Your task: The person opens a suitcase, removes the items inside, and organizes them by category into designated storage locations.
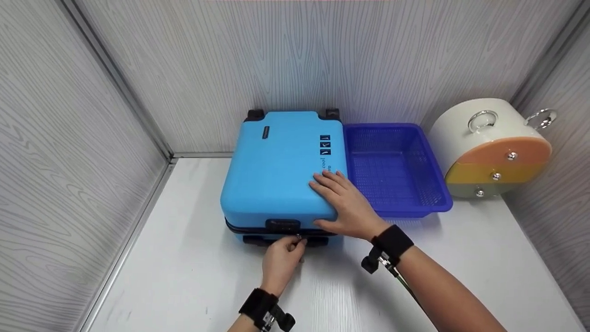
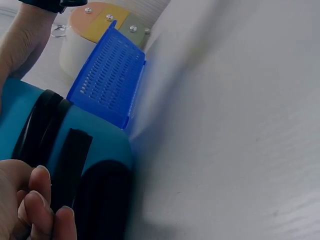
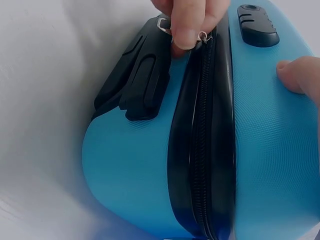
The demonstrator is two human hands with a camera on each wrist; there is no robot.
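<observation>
The blue suitcase (image 1: 286, 170) lies flat on the bench (image 1: 184, 258), its handle side toward the person, with the purple-blue basket (image 1: 429, 161) just beside it and the round drawer box (image 1: 488, 138) beyond. The left grip (image 1: 282, 260) is curled at the seam, thumb and fingers apparently pinching the zipper pull (image 3: 202, 36); the right grip (image 1: 350, 210) is not grasping, its fingers spread over the near right corner of the shell. The step in hand looks like working the zipper (image 3: 201, 125). To do it well, the pull should probably be led along the seam rather than lifted away from it, with steady, even force, while the right palm bears on the shell so that the suitcase does not slide or twist. Care seems wise beside the carry handle (image 3: 147, 75), which lies close to the left fingertips and could crowd them. The head view gives the whole layout and the spread of the right fingers, but the zipper teeth are too small to read there. The right wrist view shows those teeth, the ring at the pull and the lock (image 3: 257, 25) clearly. The left wrist view shows the curled left fingers and the basket's perforated outer side, yet hides the pull.
</observation>
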